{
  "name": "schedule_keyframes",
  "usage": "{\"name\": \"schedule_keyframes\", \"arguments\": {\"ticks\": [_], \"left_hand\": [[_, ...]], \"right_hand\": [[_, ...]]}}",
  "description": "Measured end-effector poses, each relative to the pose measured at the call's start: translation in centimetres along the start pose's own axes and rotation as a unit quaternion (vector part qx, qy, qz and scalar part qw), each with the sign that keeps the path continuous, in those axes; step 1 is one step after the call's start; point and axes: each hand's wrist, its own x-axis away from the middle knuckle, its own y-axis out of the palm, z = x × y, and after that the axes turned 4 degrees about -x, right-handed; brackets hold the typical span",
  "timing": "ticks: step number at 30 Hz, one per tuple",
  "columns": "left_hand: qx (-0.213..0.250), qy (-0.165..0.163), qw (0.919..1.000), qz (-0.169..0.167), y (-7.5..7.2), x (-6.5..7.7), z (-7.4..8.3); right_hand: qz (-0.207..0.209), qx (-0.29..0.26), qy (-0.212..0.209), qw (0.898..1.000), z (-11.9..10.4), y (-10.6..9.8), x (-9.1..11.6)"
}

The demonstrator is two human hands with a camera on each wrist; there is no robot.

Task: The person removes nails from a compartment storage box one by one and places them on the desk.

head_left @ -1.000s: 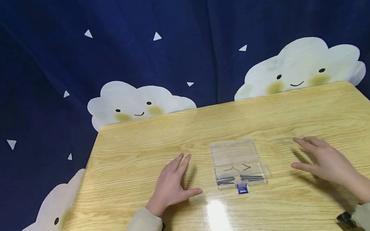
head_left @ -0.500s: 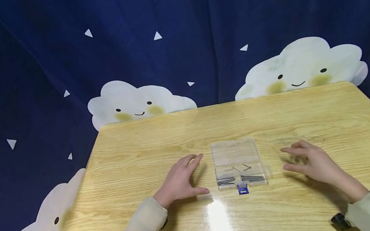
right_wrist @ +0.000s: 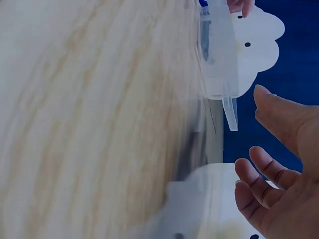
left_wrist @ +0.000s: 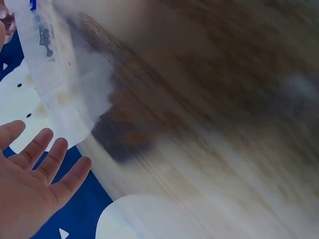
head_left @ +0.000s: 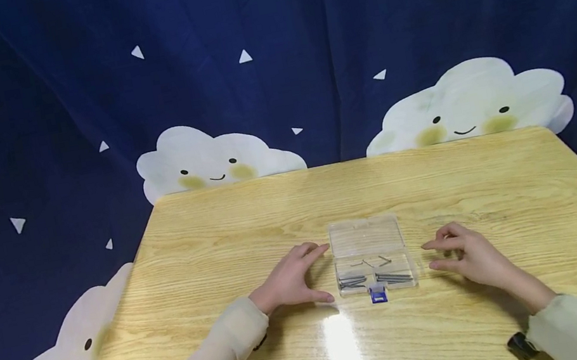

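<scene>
A small clear plastic box sits on the table with its lid folded back and a blue latch at its front. Inside, long grey nails lie in the front compartments, and a few smaller nails lie behind them. Just left of the box is my left hand, fingers spread and holding nothing; whether its fingertips touch the box I cannot tell. My right hand hovers right of the box with loosely bent fingers and a visible gap. The right wrist view shows a clear side flap sticking out from the box.
The wood-grain table extends around the box on all sides. Behind it hangs a dark blue curtain with printed clouds and white triangles. A bright light reflection lies on the tabletop in front of the box.
Both hands have moved inward toward the box, the left one rightward and the right one leftward. The right hand's fingers have bent more. The box has stayed in place.
</scene>
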Motion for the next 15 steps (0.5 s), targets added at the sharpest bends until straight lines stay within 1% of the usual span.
{"name": "schedule_keyframes", "arguments": {"ticks": [5,10,15], "left_hand": [[0.022,0.008,0.9997,-0.009,0.3,-0.5,0.0],[0.05,0.006,0.9985,-0.022,0.6,-0.8,0.0],[0.073,0.008,0.9969,-0.029,0.8,-1.1,0.0]], "right_hand": [[-0.006,-0.017,-0.004,1.0,-0.3,0.4,-0.3],[-0.011,-0.034,-0.004,0.999,-0.5,0.8,-0.6],[-0.027,-0.052,0.001,0.998,-0.6,1.3,-0.8]]}}
